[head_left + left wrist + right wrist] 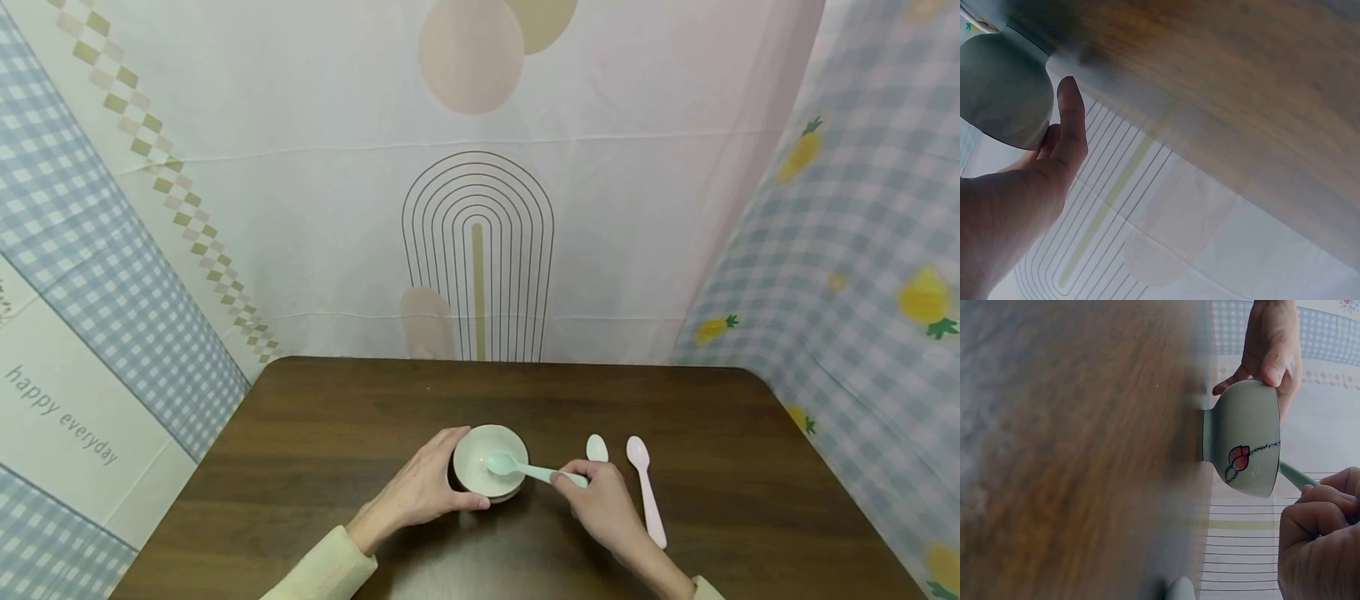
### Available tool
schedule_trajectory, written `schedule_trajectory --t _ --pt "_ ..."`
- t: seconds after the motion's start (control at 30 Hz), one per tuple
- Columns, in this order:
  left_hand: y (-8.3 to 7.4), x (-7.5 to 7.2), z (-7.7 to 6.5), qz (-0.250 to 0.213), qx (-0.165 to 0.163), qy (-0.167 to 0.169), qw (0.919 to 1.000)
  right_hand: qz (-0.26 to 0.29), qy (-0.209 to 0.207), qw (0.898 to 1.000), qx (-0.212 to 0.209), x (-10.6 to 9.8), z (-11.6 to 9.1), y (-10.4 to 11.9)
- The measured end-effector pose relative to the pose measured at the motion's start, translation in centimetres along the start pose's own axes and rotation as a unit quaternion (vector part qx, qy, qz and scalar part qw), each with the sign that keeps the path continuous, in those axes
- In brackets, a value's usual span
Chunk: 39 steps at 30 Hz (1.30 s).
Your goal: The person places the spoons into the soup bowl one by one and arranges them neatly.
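Observation:
A small pale bowl (476,442) stands on the table, a red flower painted on its outer wall (1260,419) in the right wrist view. My left hand (423,487) holds it from the left, thumb at the near side and fingers round the far side. Between thumb and fingers my right hand (603,500) grips the handle of a mint-green spoon (534,472). The spoon's head lies inside the bowl, and its handle slants out over the right rim. In the left wrist view the bowl's plain side (1007,90) shows beside the left fingers.
A pink spoon (647,485) lies to the right of my right hand. Just beyond that hand is the head of a pale spoon (597,448), its handle hidden beneath the hand. The brown table (337,400) meets a patterned cloth (337,250) at its back edge.

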<state>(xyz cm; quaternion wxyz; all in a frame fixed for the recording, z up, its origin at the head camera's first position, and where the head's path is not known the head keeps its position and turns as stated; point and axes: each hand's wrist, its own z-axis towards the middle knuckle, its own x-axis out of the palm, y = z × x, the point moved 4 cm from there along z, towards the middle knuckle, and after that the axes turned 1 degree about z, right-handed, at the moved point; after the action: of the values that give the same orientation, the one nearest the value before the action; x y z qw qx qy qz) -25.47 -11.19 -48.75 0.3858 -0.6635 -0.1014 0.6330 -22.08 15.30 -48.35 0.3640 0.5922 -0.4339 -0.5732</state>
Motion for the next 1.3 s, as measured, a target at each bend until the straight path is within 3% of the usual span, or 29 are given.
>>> schedule_trajectory --t 1.3 --pt "0.0 -0.1 -0.1 0.003 -0.001 0.005 1.0 0.039 0.047 0.998 -0.003 1.2 1.8 0.0"
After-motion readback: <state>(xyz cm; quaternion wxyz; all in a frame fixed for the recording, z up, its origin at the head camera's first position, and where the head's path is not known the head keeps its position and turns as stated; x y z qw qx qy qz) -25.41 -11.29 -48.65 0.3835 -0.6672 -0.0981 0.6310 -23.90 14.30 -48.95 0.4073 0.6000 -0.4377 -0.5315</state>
